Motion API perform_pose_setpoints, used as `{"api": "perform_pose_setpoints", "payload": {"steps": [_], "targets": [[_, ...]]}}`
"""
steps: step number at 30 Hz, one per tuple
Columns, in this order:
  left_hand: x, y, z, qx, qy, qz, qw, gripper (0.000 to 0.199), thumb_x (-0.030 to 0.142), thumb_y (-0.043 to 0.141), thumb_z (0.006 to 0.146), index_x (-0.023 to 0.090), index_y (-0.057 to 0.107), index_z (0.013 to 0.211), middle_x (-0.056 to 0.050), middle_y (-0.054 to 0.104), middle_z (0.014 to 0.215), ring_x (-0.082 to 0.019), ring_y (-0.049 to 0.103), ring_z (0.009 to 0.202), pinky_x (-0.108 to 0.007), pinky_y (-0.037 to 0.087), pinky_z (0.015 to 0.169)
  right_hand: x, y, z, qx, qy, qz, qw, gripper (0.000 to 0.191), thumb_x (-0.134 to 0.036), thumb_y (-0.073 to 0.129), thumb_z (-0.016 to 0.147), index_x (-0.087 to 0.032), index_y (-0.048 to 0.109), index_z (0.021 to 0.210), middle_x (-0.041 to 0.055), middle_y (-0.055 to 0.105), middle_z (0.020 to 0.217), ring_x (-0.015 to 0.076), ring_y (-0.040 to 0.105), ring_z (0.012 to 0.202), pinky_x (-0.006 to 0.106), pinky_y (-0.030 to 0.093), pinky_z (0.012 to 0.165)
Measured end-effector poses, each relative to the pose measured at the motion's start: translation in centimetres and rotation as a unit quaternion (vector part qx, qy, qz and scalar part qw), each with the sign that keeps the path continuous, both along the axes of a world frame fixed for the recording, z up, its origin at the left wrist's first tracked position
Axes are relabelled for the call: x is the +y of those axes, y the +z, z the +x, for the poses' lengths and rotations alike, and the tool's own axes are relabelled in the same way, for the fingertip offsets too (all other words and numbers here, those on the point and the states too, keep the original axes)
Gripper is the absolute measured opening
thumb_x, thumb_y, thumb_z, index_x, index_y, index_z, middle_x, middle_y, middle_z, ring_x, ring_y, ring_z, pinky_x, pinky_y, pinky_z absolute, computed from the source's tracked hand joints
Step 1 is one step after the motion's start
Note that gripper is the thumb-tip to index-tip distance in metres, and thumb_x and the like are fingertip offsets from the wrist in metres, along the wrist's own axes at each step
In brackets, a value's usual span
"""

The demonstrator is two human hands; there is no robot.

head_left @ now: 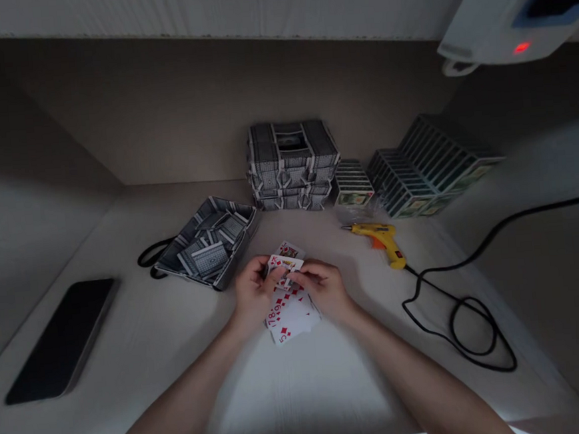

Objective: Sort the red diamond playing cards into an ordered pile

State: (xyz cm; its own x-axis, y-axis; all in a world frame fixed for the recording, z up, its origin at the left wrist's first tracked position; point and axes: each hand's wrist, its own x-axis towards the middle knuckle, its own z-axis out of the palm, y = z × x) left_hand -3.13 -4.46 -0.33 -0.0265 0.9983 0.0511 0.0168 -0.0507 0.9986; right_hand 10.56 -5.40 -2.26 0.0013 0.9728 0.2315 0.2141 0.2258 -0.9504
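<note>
Near the middle of the table, my left hand (253, 291) and my right hand (326, 286) hold a red king card (284, 265) between them, thumbs on its face. Both hands are closed on it, one at each side. Beneath it and towards me lie fanned face-up playing cards (292, 317), red diamonds among them. Another face card (290, 249) shows just beyond the held one. Left of the hands stands an open box (229, 262) covered in card-back pattern, with loose folded cards inside.
A black phone (61, 340) lies at the left. Card-patterned boxes (292, 160) are stacked at the back, beside packs of cards (416, 173). A yellow glue gun (382, 236) and its looped black cable (459, 337) lie at the right. A white device (494, 20) hangs upper right.
</note>
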Motion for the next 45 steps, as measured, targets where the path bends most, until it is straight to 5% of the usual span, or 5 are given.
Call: {"api": "perform_pose_setpoints", "payload": {"steps": [11, 21, 32, 37, 45], "targets": [[-0.2, -1.0, 0.0, 0.065, 0.031, 0.027, 0.997, 0.014, 0.027, 0.061, 0.069, 0.015, 0.053, 0.071, 0.002, 0.055, 0.062, -0.009, 0.05, 0.058, -0.02, 0.039, 0.054, -0.5, 0.0, -0.3, -0.063, -0.007, 0.025, 0.998, 0.028, -0.037, 0.054, 0.077, -0.016, 0.063, 0.06, 0.0006, 0.056, 0.055, 0.0095, 0.044, 0.052, 0.021, 0.037, 0.051], [-0.6, -0.8, 0.4, 0.0, -0.019, 0.006, 1.0, 0.022, 0.032, 0.063, 0.068, 0.016, 0.054, 0.08, 0.0, 0.06, 0.071, -0.011, 0.054, 0.064, -0.021, 0.044, 0.059, -0.4, 0.7, 0.4, 0.032, 0.003, -0.059, 0.998, 0.03, -0.039, 0.056, 0.074, -0.016, 0.059, 0.056, -0.0006, 0.048, 0.05, 0.0097, 0.041, 0.049, 0.022, 0.034, 0.045], [0.5, -0.2, -1.3, -0.215, -0.137, -0.22, 0.941, 0.03, 0.04, 0.074, 0.054, 0.015, 0.065, 0.068, -0.008, 0.068, 0.074, -0.021, 0.062, 0.068, -0.035, 0.049, 0.066, 0.2, 1.8, 1.7, 0.184, 0.047, -0.2, 0.961, 0.024, -0.039, 0.069, 0.06, -0.015, 0.069, 0.064, 0.0004, 0.059, 0.053, 0.0086, 0.047, 0.046, 0.022, 0.039, 0.046], [0.6, -0.1, -1.8, -0.217, -0.2, -0.247, 0.923, 0.032, 0.032, 0.078, 0.049, 0.015, 0.069, 0.075, -0.008, 0.069, 0.076, -0.019, 0.063, 0.07, -0.033, 0.048, 0.07, 0.2, 1.8, 2.2, 0.163, 0.08, -0.192, 0.965, 0.025, -0.041, 0.069, 0.06, -0.017, 0.07, 0.066, 0.0008, 0.061, 0.057, 0.009, 0.048, 0.048, 0.023, 0.04, 0.048], [1.1, 0.2, -2.4, -0.114, -0.218, -0.229, 0.942, 0.032, 0.026, 0.076, 0.053, 0.014, 0.07, 0.082, -0.008, 0.07, 0.083, -0.018, 0.063, 0.07, -0.031, 0.047, 0.068, 0.4, 0.9, 2.4, 0.018, 0.081, -0.11, 0.99, 0.03, -0.041, 0.059, 0.07, -0.014, 0.065, 0.058, -0.0028, 0.047, 0.047, 0.0073, 0.037, 0.045, 0.021, 0.028, 0.043]]}}
